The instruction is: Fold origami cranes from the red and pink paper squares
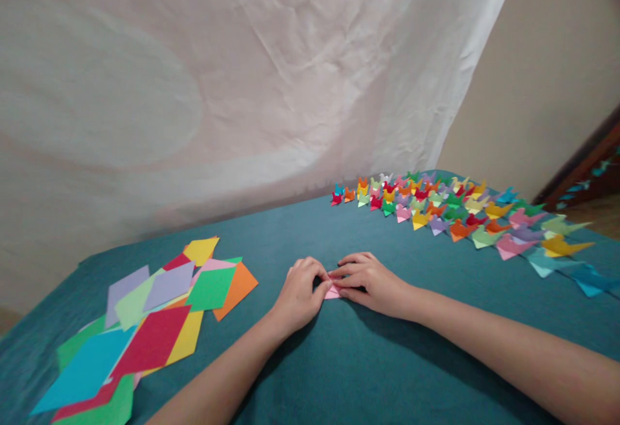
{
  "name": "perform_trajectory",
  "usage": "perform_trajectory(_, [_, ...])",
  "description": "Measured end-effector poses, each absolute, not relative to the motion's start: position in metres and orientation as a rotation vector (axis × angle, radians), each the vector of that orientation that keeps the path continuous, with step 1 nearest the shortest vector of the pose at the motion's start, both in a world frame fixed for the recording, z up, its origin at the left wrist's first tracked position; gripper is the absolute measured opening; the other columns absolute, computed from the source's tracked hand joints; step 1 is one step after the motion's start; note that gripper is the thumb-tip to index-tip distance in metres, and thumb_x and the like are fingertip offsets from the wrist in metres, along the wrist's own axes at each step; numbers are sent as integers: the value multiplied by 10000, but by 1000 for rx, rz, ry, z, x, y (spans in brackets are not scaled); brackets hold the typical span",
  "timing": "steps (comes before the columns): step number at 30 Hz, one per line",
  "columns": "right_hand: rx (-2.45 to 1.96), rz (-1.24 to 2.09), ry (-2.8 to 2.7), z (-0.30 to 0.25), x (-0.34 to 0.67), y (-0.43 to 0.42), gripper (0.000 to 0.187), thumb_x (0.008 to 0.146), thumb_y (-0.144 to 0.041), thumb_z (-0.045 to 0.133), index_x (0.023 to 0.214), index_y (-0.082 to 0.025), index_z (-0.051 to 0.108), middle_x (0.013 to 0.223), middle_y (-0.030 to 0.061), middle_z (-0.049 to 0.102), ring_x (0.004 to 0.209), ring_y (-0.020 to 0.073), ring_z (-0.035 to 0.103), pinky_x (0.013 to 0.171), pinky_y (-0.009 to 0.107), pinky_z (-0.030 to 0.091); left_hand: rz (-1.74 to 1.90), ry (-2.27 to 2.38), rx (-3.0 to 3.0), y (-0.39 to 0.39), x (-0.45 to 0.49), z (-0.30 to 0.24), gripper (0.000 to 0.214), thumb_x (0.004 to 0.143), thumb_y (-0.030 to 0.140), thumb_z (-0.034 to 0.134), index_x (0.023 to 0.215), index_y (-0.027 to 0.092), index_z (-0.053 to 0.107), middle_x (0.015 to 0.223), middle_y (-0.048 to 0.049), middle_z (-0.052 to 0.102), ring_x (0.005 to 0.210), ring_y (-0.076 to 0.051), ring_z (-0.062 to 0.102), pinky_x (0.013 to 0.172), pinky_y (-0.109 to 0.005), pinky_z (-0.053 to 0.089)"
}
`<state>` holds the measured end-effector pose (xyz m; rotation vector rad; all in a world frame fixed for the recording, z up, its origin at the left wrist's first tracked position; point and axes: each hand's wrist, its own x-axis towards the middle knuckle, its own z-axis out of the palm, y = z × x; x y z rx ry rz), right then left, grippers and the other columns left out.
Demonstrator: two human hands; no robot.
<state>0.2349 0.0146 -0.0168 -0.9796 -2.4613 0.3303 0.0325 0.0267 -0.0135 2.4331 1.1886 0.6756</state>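
A small piece of folded pink paper [332,292] lies on the blue-green tabletop between my two hands, and its upper part is covered by fingers. My left hand [303,289] pinches its left edge with the thumb and curled fingers. From the other side, my right hand [371,285] has its fingertips pressed on the right part of the paper. Creases show on the pink paper, but its full shape is hidden.
Loose coloured paper squares [157,334] overlap in a spread on the left. Rows of folded paper birds [431,208] in many colours stand at the back right. A pale hanging cloth [242,89] is behind the table [290,225].
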Motion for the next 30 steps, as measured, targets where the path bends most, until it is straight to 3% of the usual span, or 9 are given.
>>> perform_trajectory(13, [-882, 42, -2462, -14, 231, 3, 187, 896, -204, 510, 980, -220, 677, 930, 27, 710, 1051, 199, 524, 926, 389, 333, 684, 1192, 2429, 26, 32, -13, 48, 820, 176, 528, 777, 188, 545, 865, -26, 574, 849, -186, 511, 768, -319, 376])
perform_trajectory(30, [-765, -12, -2657, 3, 236, 0, 240, 906, -166, 455, 1050, -189, 646, 994, 61, 692, 1048, 205, 514, 945, 400, 329, 705, 1149, 2403, 27, 31, -11, 73, 813, 148, 516, 820, 191, 574, 884, -32, 590, 871, -193, 522, 788, -324, 387])
